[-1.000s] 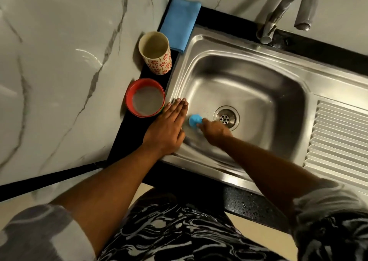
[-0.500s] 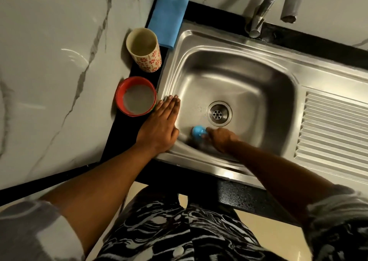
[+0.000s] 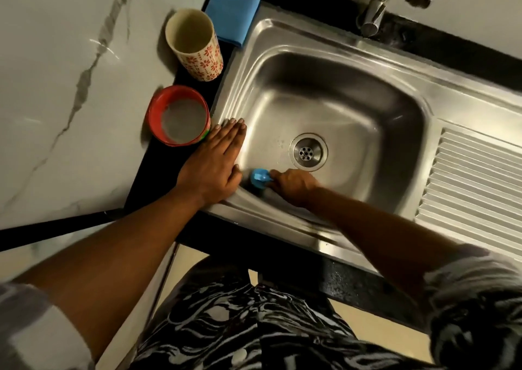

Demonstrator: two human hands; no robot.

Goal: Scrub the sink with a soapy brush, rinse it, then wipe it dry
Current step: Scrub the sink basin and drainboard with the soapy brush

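Observation:
The stainless steel sink fills the middle of the view, its drain in the basin floor. My right hand grips a small blue brush and holds its head against the near left corner of the basin. The brush handle is hidden inside my fist. Flat on the sink's left rim lies my left hand, fingers straight and together. A red bowl of cloudy soapy water stands just left of that hand. A folded blue cloth lies at the sink's far left corner.
A cream cup with red flowers stands on the black counter between the bowl and the cloth. The tap rises behind the basin. A ribbed drainboard lies to the right. A marble wall is on the left.
My right hand has drawn the brush from beside the drain back toward the near left corner of the basin. My left hand has stayed flat on the rim.

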